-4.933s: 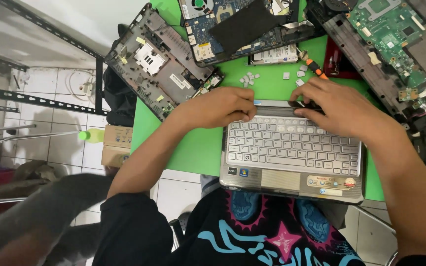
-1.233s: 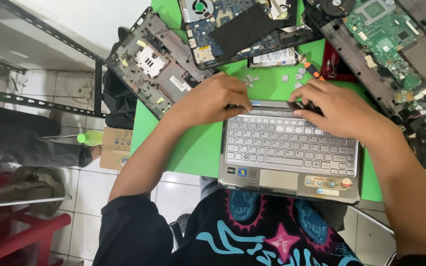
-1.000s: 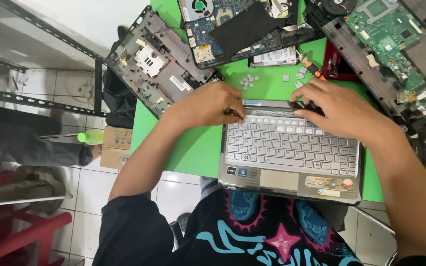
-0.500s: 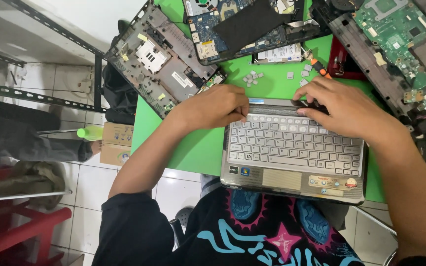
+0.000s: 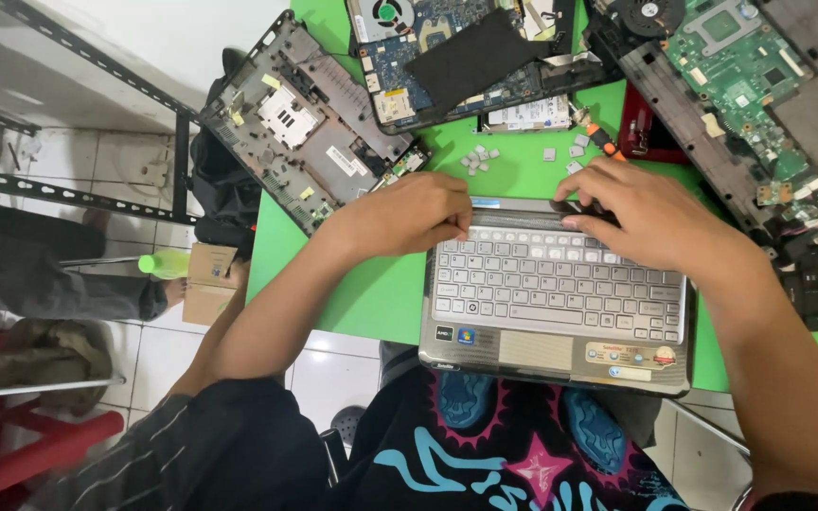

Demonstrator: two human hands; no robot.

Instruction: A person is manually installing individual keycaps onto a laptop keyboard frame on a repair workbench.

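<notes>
A silver laptop base (image 5: 557, 303) lies at the near edge of the green desk (image 5: 371, 293), keyboard up, its front overhanging the person's lap. The left hand (image 5: 407, 216) rests on the keyboard's upper left corner, fingers curled with the tips pressed at the strip above the keys; whether they pinch anything cannot be told. The right hand (image 5: 650, 213) lies over the upper right corner, fingers (image 5: 587, 201) bent down onto the same strip, and no held object shows.

Just beyond the hands, about ten small grey loose keycaps (image 5: 481, 161) lie scattered on the desk, beside an orange-handled screwdriver (image 5: 602, 139). Farther out lie one opened grey laptop chassis (image 5: 307, 123), one blue motherboard (image 5: 447, 47) under a black sheet, and one green motherboard (image 5: 745, 85) in its casing.
</notes>
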